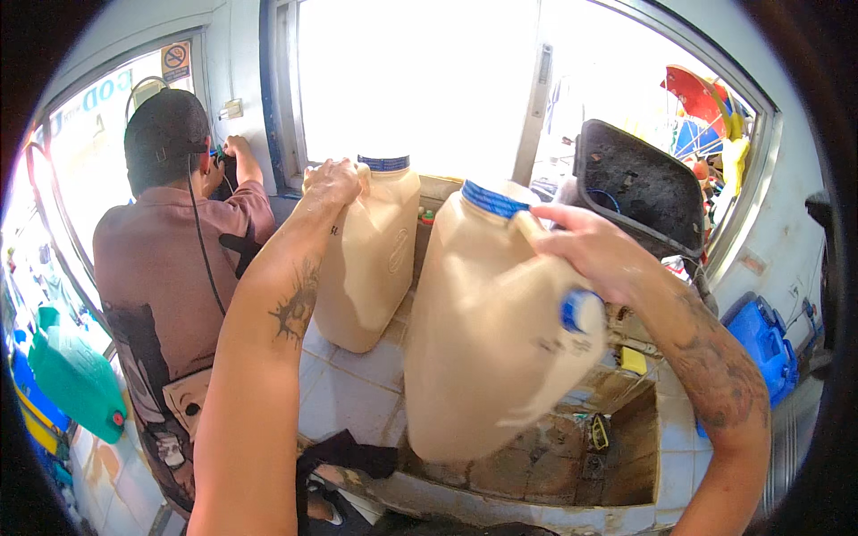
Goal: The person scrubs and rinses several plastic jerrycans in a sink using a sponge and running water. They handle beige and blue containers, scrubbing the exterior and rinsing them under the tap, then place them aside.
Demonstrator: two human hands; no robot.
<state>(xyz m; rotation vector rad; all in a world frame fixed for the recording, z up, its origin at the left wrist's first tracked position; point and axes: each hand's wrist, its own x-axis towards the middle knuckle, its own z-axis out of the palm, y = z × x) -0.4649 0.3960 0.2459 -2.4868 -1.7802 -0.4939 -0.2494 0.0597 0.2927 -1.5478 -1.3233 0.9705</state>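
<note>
My left hand [337,181] grips the top handle of a beige plastic jug [365,268] with a blue neck band, which stands on the tiled counter [352,395] by the window. With my right hand [583,248] I hold the handle of a second, nearer beige plastic jug [489,321], tilted over the edge of a tiled basin [516,462]. It has a blue band around its neck and a blue-and-white cap low on its shoulder. Both jugs bear marks. My right fingertips are partly hidden behind the handle.
A person [181,234] in a cap works at the left, arms raised near the wall. A yellow sponge [632,360] lies by the basin's far edge. A black plastic container [640,187] stands at the window, blue jugs [761,348] at the right, and a green jug [77,375] at the left.
</note>
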